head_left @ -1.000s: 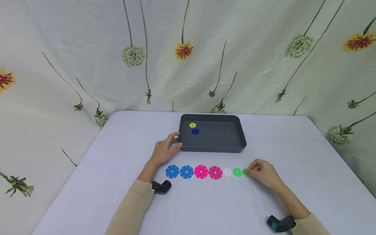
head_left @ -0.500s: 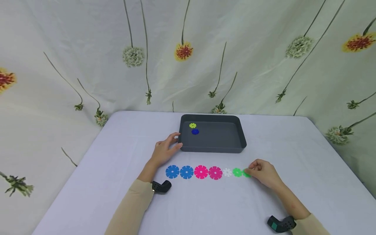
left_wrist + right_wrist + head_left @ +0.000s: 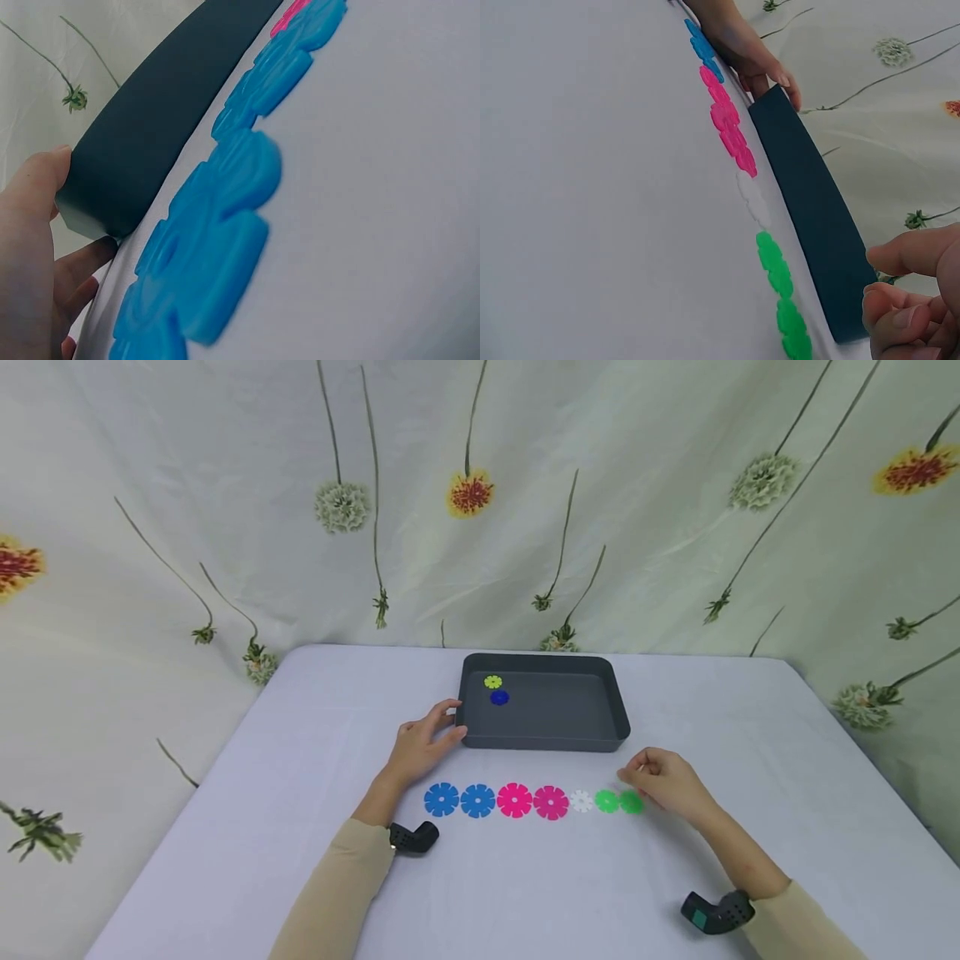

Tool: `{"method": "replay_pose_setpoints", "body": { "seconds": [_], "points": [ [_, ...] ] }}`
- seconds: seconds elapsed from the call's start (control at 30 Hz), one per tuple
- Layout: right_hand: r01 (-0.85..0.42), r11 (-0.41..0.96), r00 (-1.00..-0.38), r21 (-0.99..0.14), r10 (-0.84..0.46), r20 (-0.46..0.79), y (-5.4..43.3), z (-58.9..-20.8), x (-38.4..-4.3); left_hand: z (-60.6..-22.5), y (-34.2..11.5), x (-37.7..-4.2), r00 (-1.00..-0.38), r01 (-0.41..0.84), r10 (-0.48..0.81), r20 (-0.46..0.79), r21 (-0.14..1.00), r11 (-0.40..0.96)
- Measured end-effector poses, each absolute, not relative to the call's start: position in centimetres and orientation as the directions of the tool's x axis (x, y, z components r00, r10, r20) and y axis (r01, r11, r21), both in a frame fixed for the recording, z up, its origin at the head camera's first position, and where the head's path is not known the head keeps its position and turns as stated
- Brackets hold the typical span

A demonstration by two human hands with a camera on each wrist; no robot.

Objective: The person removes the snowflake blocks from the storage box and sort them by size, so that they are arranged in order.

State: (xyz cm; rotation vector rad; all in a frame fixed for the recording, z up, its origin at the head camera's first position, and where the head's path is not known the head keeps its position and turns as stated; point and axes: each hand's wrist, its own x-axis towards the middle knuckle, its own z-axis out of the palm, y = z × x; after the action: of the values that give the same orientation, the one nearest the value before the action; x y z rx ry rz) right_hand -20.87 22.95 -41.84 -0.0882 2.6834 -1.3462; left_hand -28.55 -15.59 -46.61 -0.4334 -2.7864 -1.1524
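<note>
A dark grey tray (image 3: 543, 745) stands at the back of the table with a yellow snowflake disc (image 3: 492, 682) and a dark blue disc (image 3: 499, 697) inside. My left hand (image 3: 420, 747) rests against its left side, thumb at the front corner. In front runs a row of notched plastic snowflake discs: blue (image 3: 441, 800), blue (image 3: 477, 801), pink (image 3: 514, 800), pink (image 3: 551, 802), white (image 3: 581, 801), green (image 3: 607, 802) and green (image 3: 632, 802). Just above the last green disc hovers my right hand (image 3: 667, 782), fingers loosely curled around nothing; a small gap shows between fingertips in the right wrist view.
A white cloth covers the table (image 3: 525, 893). Behind it hangs a curtain (image 3: 660, 510) printed with flowers. A black wrist device (image 3: 414, 838) sits on the left wrist, another black wrist device (image 3: 718, 913) on the right.
My right hand has let go of the last green disc and risen a little away from it, leaving that disc lying at the row's right end. The left hand stays at the tray.
</note>
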Motion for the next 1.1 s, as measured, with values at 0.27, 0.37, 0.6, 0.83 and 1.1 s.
{"method": "replay_pose_setpoints", "body": {
  "seconds": [0.27,0.37,0.6,0.83,1.1],
  "points": [
    [-0.078,0.61,-0.976,-0.789,-0.207,-0.063,21.0,-40.2,-22.6,-46.7,-15.7,-28.5,-0.953,0.301,0.229,0.197,0.685,0.664],
    [-0.117,0.607,-0.969,-0.786,-0.242,-0.042,20.3,-39.5,-23.5,-46.7,-15.6,-28.5,-0.954,0.298,0.23,0.192,0.688,0.662],
    [-0.159,0.622,-0.959,-0.766,-0.281,-0.029,18.6,-38.4,-25.3,-46.6,-15.6,-28.5,-0.955,0.296,0.225,0.194,0.682,0.669],
    [-0.138,0.612,-0.956,-0.779,-0.286,-0.056,16.9,-38.1,-27.1,-46.6,-15.6,-28.4,-0.954,0.299,0.227,0.195,0.678,0.672],
    [-0.157,0.649,-0.958,-0.744,-0.282,-0.044,14.9,-38.3,-29.5,-46.6,-15.6,-28.4,-0.955,0.297,0.225,0.196,0.677,0.674]
  ]
}}
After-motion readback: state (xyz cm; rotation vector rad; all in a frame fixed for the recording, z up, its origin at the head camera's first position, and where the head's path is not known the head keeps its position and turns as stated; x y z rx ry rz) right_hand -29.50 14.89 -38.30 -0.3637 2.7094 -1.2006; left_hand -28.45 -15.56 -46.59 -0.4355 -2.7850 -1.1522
